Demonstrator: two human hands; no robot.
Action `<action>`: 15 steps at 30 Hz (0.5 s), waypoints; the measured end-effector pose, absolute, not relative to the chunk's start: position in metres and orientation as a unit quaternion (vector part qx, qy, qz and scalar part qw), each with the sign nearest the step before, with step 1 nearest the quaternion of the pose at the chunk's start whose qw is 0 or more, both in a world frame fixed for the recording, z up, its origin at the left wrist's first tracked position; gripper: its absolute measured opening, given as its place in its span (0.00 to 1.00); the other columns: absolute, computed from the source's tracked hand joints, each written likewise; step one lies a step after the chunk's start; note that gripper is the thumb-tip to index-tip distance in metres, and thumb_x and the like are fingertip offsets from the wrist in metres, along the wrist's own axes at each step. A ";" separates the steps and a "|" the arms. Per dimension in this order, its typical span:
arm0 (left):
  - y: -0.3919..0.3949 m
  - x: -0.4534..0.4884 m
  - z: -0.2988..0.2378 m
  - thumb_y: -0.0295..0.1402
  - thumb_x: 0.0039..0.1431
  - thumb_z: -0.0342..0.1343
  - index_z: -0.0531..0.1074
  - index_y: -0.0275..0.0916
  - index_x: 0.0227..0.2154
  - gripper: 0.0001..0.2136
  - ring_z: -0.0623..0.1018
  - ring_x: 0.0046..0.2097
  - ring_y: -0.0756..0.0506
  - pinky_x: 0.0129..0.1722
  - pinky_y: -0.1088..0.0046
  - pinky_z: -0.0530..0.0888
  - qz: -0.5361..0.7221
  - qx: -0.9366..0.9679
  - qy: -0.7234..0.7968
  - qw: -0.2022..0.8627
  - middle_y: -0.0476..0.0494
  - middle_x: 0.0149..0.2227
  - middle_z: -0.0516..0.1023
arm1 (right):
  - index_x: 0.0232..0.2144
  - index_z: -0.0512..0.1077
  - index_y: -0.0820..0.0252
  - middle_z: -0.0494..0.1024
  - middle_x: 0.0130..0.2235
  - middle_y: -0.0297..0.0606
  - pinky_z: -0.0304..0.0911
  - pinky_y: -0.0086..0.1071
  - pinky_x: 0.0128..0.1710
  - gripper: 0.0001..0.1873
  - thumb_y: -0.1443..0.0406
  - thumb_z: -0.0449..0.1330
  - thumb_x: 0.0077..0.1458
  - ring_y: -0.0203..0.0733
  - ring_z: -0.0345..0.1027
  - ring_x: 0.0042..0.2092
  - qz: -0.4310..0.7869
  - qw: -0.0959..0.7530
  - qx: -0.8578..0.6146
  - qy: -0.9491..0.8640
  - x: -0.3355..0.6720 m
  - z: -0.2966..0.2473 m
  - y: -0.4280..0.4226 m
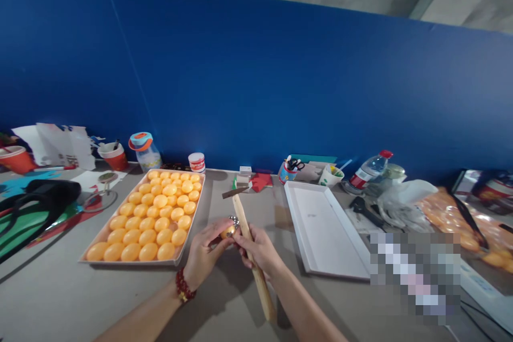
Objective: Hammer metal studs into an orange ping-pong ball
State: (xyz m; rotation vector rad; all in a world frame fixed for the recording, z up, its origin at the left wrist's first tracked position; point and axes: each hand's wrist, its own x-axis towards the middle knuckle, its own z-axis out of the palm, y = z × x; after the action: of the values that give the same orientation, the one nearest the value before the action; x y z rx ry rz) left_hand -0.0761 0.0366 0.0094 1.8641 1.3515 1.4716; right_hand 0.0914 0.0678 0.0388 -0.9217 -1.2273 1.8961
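Observation:
My left hand (206, 254), with a red bead bracelet on the wrist, pinches a small orange ball (228, 231) that has a shiny metal piece on top. My right hand (260, 251) is closed around the wooden handle of a small hammer (250, 246); the handle slants down toward me and its dark metal head points left above my fingers. My two hands touch at the ball, above the grey table (60, 299). Just left of them lies a shallow tray (86, 259) filled with several rows of orange balls (154, 216).
An empty white tray (320, 224) lies right of my hands. Behind it stand a pen cup (287, 171), a paper cup (331, 175), a water bottle (371, 168) and a bag of orange balls (452, 214). At left are a black bag (44, 195), red cups, a jar and paper scraps.

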 end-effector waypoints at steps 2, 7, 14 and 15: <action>0.037 -0.076 0.008 0.35 0.59 0.57 0.74 0.43 0.48 0.14 0.78 0.49 0.42 0.47 0.64 0.77 0.526 0.669 0.485 0.203 0.41 0.48 0.79 | 0.31 0.64 0.60 0.66 0.22 0.25 0.50 0.19 0.11 0.22 0.52 0.67 0.45 0.24 0.51 0.17 0.734 0.345 -0.351 -0.468 0.091 0.038 0.068; 0.036 -0.077 0.009 0.35 0.58 0.57 0.74 0.43 0.48 0.14 0.78 0.49 0.41 0.47 0.64 0.77 0.522 0.672 0.483 0.209 0.40 0.48 0.79 | 0.30 0.64 0.60 0.66 0.21 0.24 0.49 0.18 0.10 0.21 0.53 0.68 0.45 0.24 0.51 0.16 0.742 0.347 -0.343 -0.460 0.090 0.036 0.068; 0.035 -0.072 0.016 0.35 0.58 0.58 0.75 0.42 0.47 0.14 0.78 0.49 0.41 0.46 0.64 0.78 0.546 0.643 0.484 0.235 0.40 0.48 0.78 | 0.31 0.62 0.58 0.67 0.21 0.25 0.48 0.18 0.10 0.23 0.52 0.68 0.44 0.25 0.53 0.16 0.729 0.369 -0.356 -0.453 0.089 0.042 0.065; 0.035 -0.071 0.015 0.36 0.57 0.59 0.75 0.42 0.46 0.14 0.78 0.49 0.40 0.46 0.63 0.78 0.554 0.633 0.484 0.243 0.39 0.48 0.79 | 0.31 0.61 0.58 0.67 0.21 0.25 0.48 0.18 0.10 0.23 0.52 0.68 0.43 0.25 0.53 0.16 0.730 0.366 -0.353 -0.457 0.089 0.042 0.065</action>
State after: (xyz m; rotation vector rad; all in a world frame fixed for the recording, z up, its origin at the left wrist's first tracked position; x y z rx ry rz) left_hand -0.0710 0.0345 0.0154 1.7293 1.3215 1.5129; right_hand 0.0893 0.0647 0.0425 -0.9084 -1.1735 1.8750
